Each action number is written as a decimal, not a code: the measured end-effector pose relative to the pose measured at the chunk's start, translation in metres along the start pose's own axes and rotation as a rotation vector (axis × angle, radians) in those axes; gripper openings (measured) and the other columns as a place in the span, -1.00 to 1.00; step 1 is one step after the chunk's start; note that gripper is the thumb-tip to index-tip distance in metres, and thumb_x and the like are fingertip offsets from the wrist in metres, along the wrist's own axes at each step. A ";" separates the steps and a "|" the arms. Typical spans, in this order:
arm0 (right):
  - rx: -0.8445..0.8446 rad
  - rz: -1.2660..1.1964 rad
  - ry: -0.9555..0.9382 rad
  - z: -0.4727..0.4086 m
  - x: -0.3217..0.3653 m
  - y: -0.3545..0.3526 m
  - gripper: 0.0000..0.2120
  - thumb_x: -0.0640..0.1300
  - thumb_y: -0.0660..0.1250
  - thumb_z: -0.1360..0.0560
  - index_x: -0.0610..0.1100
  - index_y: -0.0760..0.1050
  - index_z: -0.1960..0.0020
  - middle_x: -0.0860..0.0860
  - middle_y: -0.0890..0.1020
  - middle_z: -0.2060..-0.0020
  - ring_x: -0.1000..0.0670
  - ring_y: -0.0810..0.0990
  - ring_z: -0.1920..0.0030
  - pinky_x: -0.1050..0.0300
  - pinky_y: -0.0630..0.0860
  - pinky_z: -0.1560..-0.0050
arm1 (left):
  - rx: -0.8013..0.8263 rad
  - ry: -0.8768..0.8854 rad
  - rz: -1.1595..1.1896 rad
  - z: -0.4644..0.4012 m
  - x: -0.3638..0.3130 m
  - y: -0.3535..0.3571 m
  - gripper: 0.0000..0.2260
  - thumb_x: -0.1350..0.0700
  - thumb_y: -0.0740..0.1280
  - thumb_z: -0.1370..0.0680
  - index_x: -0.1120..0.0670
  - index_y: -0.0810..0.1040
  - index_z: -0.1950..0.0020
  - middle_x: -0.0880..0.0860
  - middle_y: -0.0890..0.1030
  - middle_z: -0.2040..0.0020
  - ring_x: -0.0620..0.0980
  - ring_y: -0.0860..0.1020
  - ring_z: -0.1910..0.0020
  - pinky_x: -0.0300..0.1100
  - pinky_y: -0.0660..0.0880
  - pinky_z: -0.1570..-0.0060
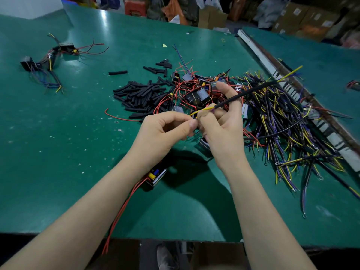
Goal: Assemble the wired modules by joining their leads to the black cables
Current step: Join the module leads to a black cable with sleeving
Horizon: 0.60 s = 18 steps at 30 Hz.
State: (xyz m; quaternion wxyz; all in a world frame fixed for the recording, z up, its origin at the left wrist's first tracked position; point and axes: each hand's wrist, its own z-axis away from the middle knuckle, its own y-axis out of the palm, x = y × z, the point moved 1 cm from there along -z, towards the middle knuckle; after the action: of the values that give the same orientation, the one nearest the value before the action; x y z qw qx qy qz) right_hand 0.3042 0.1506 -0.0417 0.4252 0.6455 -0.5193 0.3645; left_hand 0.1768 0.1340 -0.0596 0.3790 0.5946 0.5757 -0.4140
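Green table point(58, 152): two hands point(194, 129) (one black cable point(245, 93)).

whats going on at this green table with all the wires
A person is joining wires by hand. The right hand holds a black sheathed cable with a yellow lead at its end, and the left hand pinches that lead's tip. A small module with red leads lies under the left wrist. Piles of black tubing pieces and cut cables lie beyond.

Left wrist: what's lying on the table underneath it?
A small open module with yellow and blue parts inside lies under the left wrist, its red leads trailing toward the table's near edge. The wrist covers the module's far end.
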 end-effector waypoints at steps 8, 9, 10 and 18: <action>0.001 -0.022 -0.047 0.001 -0.001 0.003 -0.52 -0.37 0.22 -0.39 0.00 0.30 -0.22 0.08 0.46 0.39 0.15 0.39 0.45 0.32 0.38 0.40 | -0.020 0.016 -0.083 0.000 -0.001 0.000 -0.91 0.11 0.34 -0.49 -0.02 0.59 0.20 -0.06 0.58 0.38 -0.12 0.50 0.38 -0.21 0.48 0.23; 0.001 -0.022 -0.052 0.002 -0.001 0.003 -0.52 -0.38 0.22 -0.39 -0.01 0.30 -0.23 0.04 0.45 0.37 0.16 0.39 0.45 0.33 0.38 0.41 | -0.024 0.017 -0.084 0.000 -0.001 -0.001 -0.91 0.12 0.33 -0.49 -0.01 0.59 0.21 -0.06 0.57 0.38 -0.12 0.50 0.38 -0.20 0.48 0.23; 0.001 -0.020 -0.049 0.002 -0.001 0.003 -0.52 -0.38 0.22 -0.39 0.00 0.30 -0.22 0.01 0.46 0.37 0.16 0.40 0.47 0.35 0.37 0.44 | -0.026 0.016 -0.085 0.000 -0.001 -0.001 -0.91 0.12 0.33 -0.48 0.00 0.58 0.21 -0.06 0.57 0.39 -0.12 0.50 0.38 -0.20 0.48 0.23; 0.135 0.005 0.089 -0.005 -0.002 -0.008 -0.71 -0.23 0.31 -0.43 0.08 0.51 -0.07 0.10 0.56 0.35 0.09 0.45 0.39 0.23 0.33 0.37 | -0.032 -0.027 0.000 0.001 -0.004 -0.003 -0.86 0.21 0.30 -0.58 0.08 0.56 0.16 -0.10 0.55 0.38 -0.18 0.50 0.37 -0.39 0.41 0.24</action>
State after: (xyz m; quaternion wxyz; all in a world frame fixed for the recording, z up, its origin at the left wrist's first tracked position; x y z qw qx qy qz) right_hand 0.3119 0.1563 -0.0428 0.4025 0.6547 -0.4755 0.4281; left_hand 0.1738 0.1318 -0.0558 0.3965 0.5828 0.5769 -0.4127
